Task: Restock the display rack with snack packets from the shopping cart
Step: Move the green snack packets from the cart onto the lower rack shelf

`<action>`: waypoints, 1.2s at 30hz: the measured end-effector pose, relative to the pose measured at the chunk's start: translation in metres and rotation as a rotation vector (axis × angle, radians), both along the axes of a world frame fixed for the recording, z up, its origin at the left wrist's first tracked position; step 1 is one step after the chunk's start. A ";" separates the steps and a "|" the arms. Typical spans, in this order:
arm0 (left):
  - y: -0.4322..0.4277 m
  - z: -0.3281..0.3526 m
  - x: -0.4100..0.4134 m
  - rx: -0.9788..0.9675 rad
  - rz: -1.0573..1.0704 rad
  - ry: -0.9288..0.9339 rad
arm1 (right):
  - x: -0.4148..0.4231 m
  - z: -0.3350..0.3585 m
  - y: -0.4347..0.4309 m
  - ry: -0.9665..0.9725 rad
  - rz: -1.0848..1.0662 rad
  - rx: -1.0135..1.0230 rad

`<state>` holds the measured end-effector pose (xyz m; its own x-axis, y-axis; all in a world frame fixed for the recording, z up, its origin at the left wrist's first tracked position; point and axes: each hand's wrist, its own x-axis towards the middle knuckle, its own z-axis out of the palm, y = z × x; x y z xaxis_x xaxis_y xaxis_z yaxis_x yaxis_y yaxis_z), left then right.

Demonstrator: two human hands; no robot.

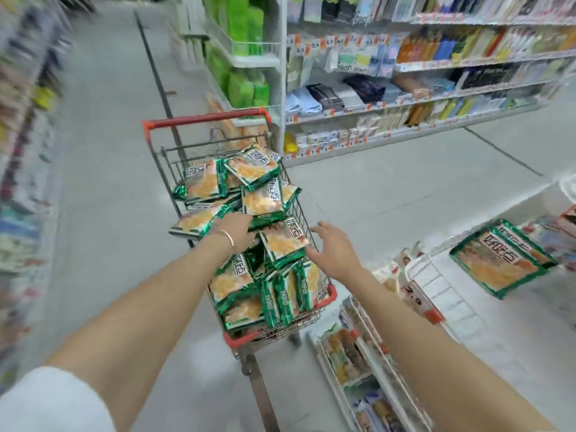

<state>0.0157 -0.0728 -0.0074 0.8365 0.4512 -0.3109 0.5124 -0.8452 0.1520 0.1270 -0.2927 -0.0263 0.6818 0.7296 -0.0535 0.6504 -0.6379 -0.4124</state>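
Left hand (237, 227) perhaps gripping snack packet (199, 221), flat, long axis leftward

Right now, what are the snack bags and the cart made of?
The snack bags look like thin, shiny plastic or foil film: their green edges glint and crinkle. The cart looks like bare grey metal wire, seen in its thin gridded walls. Its red handle is probably plastic-coated, but that is hard to say.

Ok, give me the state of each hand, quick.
Left hand: on the packets in the cart, fingers hidden; grip cannot be told.
Right hand: open, holding nothing.
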 end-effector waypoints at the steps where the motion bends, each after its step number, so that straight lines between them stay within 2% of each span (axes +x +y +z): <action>1: 0.014 -0.002 -0.013 -0.009 0.035 -0.007 | -0.005 -0.007 0.011 0.020 0.013 -0.012; 6: 0.065 -0.012 -0.054 -0.108 0.253 -0.144 | -0.005 -0.027 0.054 0.180 0.016 -0.024; 11: 0.088 -0.021 -0.049 -0.262 0.466 -0.300 | 0.038 -0.017 0.120 0.376 -0.168 0.270; 16: 0.107 -0.026 -0.027 -0.328 0.617 -0.382 | 0.111 -0.001 0.197 0.692 -0.572 0.638; 18: 0.114 -0.029 -0.021 -0.363 0.675 -0.414 | 0.136 -0.004 0.223 0.746 -0.603 0.640; 20: 0.120 -0.030 -0.013 -0.376 0.713 -0.432 | 0.153 -0.014 0.243 0.710 -0.536 0.465; 23: 0.125 -0.029 0.002 -0.386 0.739 -0.443 | 0.163 -0.037 0.258 0.523 -0.374 0.198; 25: 0.125 -0.029 0.013 -0.396 0.732 -0.456 | 0.165 -0.046 0.260 0.455 -0.317 0.219; 30: 0.125 -0.023 0.038 -0.421 0.732 -0.508 | 0.164 -0.030 0.253 0.495 -0.171 0.487; 32: 0.121 -0.016 0.049 -0.455 0.687 -0.481 | 0.163 -0.013 0.250 0.512 0.031 0.456; 34: 0.112 -0.009 0.057 -0.568 0.665 -0.478 | 0.159 0.001 0.246 0.587 0.218 0.365; 36: 0.106 -0.010 0.058 -0.709 0.708 -0.467 | 0.156 0.007 0.241 0.683 0.302 0.317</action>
<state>0.0739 0.0332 -0.0176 0.5616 0.7191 -0.4093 0.6119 -0.0281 0.7904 0.2833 -0.0518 -0.0194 0.3447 0.9271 -0.1468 0.3147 -0.2615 -0.9125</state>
